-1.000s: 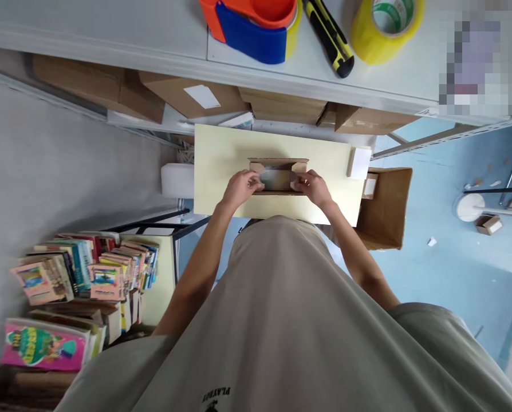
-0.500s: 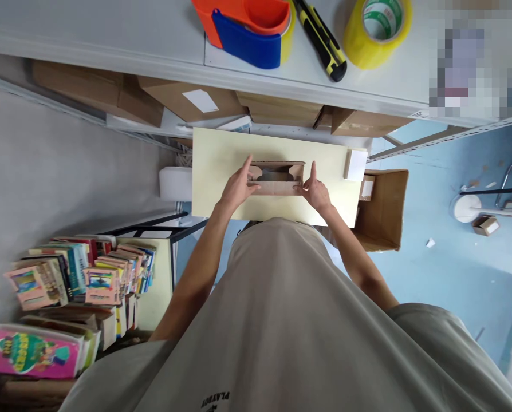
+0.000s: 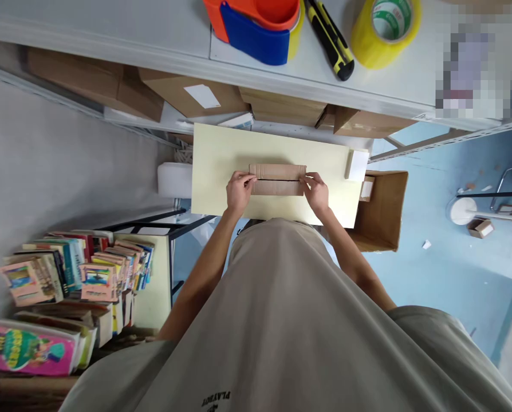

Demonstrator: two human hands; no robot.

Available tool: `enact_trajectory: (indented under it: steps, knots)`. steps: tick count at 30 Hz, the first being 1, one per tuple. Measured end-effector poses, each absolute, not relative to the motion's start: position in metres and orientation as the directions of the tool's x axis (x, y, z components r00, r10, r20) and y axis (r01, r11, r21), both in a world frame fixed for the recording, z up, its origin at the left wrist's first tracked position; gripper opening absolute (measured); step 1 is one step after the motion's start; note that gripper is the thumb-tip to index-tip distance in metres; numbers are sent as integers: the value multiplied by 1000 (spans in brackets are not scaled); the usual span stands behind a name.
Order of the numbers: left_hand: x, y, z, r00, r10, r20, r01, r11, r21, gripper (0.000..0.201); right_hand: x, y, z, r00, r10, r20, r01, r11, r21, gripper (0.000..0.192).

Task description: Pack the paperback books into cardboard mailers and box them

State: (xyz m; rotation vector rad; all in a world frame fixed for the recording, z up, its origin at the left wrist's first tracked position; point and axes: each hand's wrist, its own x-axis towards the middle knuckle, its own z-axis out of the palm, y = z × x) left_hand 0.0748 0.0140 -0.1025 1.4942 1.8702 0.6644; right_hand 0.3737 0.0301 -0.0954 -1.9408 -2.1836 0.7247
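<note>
A small brown cardboard box (image 3: pixel 277 178) lies on a pale yellow board (image 3: pixel 221 160) in front of me, its two top flaps folded shut with a seam along the middle. My left hand (image 3: pixel 239 191) grips the box's left end, fingers on top. My right hand (image 3: pixel 315 191) grips the right end the same way. What lies inside the box is hidden.
A grey table holds an orange-and-blue tape dispenser (image 3: pixel 256 26), a yellow-black utility knife (image 3: pixel 331 43) and a yellow tape roll (image 3: pixel 385 28). Cardboard boxes (image 3: pixel 191 94) lie beneath it. An open carton (image 3: pixel 385 209) stands right; stacked books (image 3: pixel 75 274) left.
The box's top flaps, open a second ago with something grey visible inside, have been folded down shut. Both hands moved from the flaps to the box's ends.
</note>
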Motion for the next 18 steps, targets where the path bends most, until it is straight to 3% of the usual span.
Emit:
enact_trajectory:
  steps: [6, 13, 18]
  knots:
    - [85, 14, -113, -239, 963, -123, 667, 254, 701, 14, 357, 16, -103, -148, 963, -224, 938, 65, -342, 55]
    - [70, 12, -113, -145, 981, -130, 631, 193, 752, 19, 368, 21, -103, -131, 976, -172, 900, 44, -434, 51]
    - [65, 18, -104, -121, 976, -181, 619, 217, 755, 20, 369, 28, -89, -151, 959, -241, 890, 26, -455, 51]
